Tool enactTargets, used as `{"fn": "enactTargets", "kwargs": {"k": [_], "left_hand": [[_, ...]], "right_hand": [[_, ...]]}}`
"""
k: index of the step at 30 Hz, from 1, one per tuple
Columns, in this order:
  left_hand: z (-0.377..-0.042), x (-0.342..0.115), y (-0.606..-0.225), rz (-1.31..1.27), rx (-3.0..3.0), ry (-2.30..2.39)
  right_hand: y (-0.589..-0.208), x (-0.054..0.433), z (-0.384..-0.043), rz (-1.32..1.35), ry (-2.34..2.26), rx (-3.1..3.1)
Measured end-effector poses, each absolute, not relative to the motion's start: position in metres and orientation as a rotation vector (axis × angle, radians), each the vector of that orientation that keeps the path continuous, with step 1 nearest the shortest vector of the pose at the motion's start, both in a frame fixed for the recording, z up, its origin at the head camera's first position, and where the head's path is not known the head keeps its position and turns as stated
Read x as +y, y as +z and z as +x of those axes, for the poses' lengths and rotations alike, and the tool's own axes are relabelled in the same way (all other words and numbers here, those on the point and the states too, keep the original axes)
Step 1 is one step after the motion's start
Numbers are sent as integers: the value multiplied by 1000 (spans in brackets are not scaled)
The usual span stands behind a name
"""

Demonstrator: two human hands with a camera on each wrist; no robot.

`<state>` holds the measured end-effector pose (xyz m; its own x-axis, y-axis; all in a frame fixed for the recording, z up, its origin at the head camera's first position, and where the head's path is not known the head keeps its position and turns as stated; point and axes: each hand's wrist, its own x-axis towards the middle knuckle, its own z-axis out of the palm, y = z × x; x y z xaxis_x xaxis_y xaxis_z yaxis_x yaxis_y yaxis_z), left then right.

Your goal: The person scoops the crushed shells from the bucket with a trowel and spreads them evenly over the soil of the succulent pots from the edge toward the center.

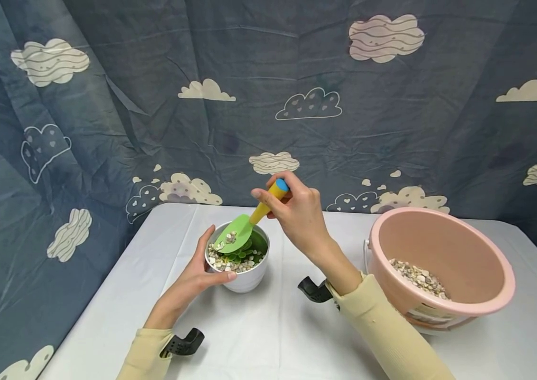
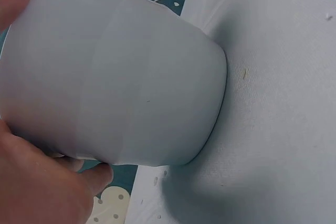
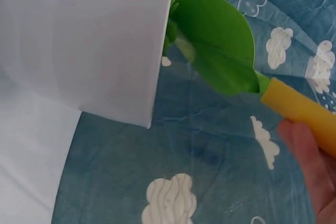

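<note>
A white flowerpot point(image 1: 245, 281) stands on the table, holding a green leafy plant point(image 1: 241, 255) and small pale pebbles point(image 1: 220, 260). My left hand point(image 1: 192, 278) grips it from the left side, thumb along the near rim and fingers round the far side. My right hand point(image 1: 300, 210) holds a toy shovel by its yellow handle point(image 1: 261, 210) with a blue end. The shovel's green blade point(image 1: 242, 228) slopes down over the pot's opening, bearing a few pebbles and hiding part of the plant. In the right wrist view the blade point(image 3: 220, 40) is beside the pot's rim.
On the right stands a pink bucket point(image 1: 444, 243) with pebbles point(image 1: 419, 278) at its bottom. A white cloth covers the table point(image 1: 249, 338). A dark blue curtain with clouds point(image 1: 249, 126) hangs behind and at the left.
</note>
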<state>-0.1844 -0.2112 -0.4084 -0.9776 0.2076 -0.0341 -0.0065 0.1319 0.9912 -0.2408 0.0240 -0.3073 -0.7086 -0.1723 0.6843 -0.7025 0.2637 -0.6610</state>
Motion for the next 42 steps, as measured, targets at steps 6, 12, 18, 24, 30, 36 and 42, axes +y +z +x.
{"fn": "enactTargets", "kwargs": {"k": [6,12,18,24,30,36,42], "left_hand": [[-185,-214,-410,254,2200,1996],[-186,-214,-411,274,2199,2006],[-185,-214,-409,232,2256,1978],[-184,-214,-408,199,2297,1936],[-182,-212,-407,174,2340,1907],[-182,-211,-408,154,2334,1913],[-183,-213,-408,214,2257,1957]], "right_hand": [[-314,24,-250,824,1506,-1951],[-320,22,-257,809,1598,-1896],[-320,20,-257,788,1624,-1875],[-320,18,-257,818,1599,-1864],[-320,18,-255,829,1585,-1868],[-317,18,-255,838,1574,-1874],[-317,17,-257,826,1601,-1887]]}}
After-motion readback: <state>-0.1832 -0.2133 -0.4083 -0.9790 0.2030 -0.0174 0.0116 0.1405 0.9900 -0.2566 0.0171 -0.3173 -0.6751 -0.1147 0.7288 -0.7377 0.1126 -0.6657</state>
